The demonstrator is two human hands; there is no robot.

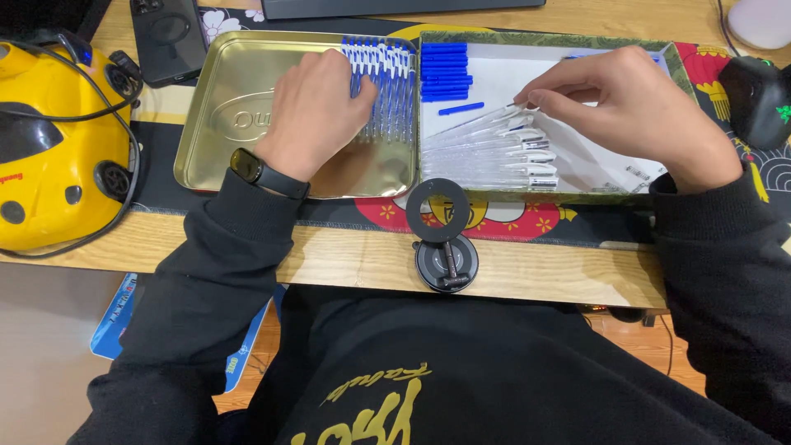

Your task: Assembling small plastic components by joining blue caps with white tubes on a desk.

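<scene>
Wooden desk [346, 259], patterned mat [511, 222]; left hand [317, 111] flat on pens [387, 70] in gold tin [214, 107], right hand [634, 103] pinching clear barrel [494, 119]

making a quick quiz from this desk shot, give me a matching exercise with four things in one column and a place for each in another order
Things:
1. left hand
2. right hand
3. phone
4. round black stand

Places:
A. at the near desk edge, in front of the two trays
B. on the row of blue-capped pens in the gold tin lid
C. at the far left of the desk, beyond the gold lid
D. at the tips of the clear pen barrels in the white-lined box

Pairs: 1-B, 2-D, 3-C, 4-A
</scene>
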